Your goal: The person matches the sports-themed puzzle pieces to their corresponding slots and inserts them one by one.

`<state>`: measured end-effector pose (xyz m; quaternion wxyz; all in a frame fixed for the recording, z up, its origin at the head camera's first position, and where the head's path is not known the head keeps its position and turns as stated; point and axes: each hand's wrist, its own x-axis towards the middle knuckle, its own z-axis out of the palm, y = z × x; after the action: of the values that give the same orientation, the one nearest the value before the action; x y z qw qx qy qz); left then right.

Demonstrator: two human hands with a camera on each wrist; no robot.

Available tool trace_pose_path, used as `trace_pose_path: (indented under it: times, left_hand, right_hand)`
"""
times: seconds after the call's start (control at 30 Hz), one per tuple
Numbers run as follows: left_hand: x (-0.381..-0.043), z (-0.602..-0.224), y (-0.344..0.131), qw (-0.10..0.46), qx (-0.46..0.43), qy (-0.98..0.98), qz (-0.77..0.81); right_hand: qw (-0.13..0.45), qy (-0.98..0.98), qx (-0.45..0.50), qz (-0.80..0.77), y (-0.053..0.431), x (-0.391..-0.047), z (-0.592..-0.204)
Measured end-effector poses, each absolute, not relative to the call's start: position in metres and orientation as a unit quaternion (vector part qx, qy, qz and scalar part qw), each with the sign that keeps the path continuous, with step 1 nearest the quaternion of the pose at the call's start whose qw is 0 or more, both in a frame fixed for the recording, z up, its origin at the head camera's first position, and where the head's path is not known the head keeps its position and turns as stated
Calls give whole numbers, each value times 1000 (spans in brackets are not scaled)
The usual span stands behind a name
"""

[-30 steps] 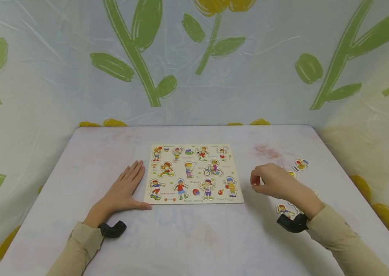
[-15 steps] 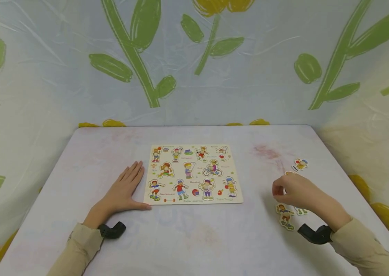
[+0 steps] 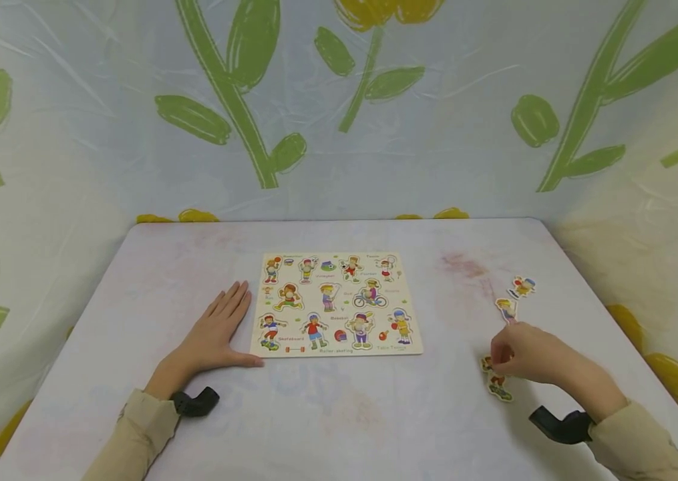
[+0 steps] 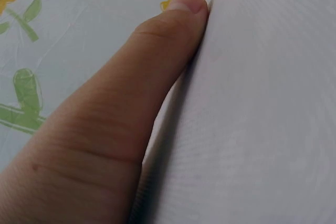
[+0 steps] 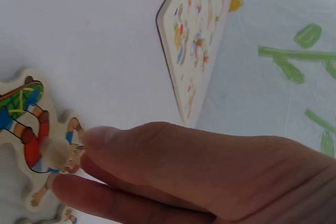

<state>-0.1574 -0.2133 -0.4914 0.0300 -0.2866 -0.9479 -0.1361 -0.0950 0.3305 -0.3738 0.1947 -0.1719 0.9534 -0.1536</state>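
Observation:
A pale puzzle board (image 3: 343,321) printed with children playing sports lies on the table. My left hand (image 3: 218,327) rests flat at its left side, fingers spread, thumb (image 4: 173,22) against the board's front left corner. My right hand (image 3: 537,357) is over loose pieces to the board's right. In the right wrist view its slightly bent thumb and fingers, tips apart, are right at the upper end of a skateboarder puzzle piece (image 5: 39,135). That piece's round knob (image 5: 55,153) shows uncovered beyond the fingertips. The right hand hides part of the pieces in the head view.
Behind the right hand lie a table tennis player piece (image 3: 522,287) and a piece with a yellow-capped figure (image 3: 505,309). Another piece (image 5: 67,216) peeks in below the skateboarder. A flower-printed sheet (image 3: 423,153) stands behind the table (image 3: 339,414).
My right hand has moved right and toward me, from beside the board to the skateboarder piece. The yellow-capped piece behind it has come into view. The left hand stays in place.

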Motion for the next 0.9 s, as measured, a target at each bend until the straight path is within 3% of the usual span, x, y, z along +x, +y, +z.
trace_pose_path:
  times: [0.9]
  left_hand:
    - [-156,-488,-212,21,-282,-949,-138]
  right_hand:
    - [199,952,-152,-176,330,-96,-390]
